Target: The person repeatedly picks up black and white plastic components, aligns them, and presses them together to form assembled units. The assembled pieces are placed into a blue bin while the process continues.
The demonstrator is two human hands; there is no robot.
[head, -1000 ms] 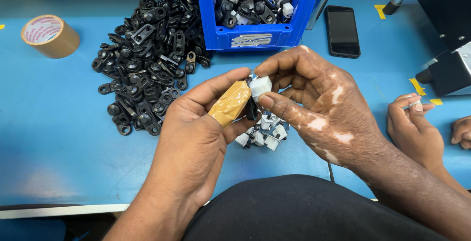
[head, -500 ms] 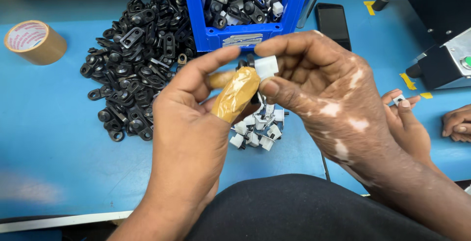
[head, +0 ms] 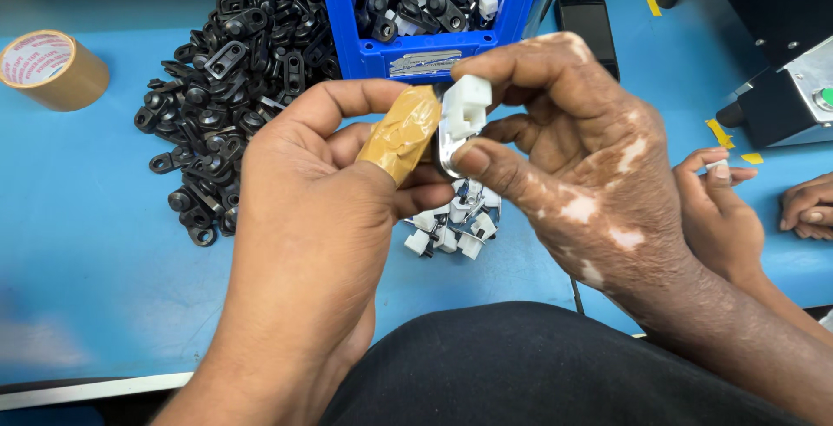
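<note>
The left hand [head: 304, 218], thumb wrapped in tan tape, and the right hand [head: 564, 148] are pinching one small clip [head: 464, 114] between them at upper centre; its metal half is mostly hiding behind the fingers, only the white plastic block showing clearly. The bin [head: 434, 53] is running off the top edge. Bare blue table [head: 78, 244] is lying open at lower left, below the black parts [head: 234, 88]. Another person's hands are crowding the right edge.

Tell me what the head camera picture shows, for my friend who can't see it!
Two hands pinch one small white plastic clip between them: the left hand, its thumb wrapped in brown tape, and the right hand. Below lie more white clips, a pile of black clips and a blue bin on a blue table.
</note>
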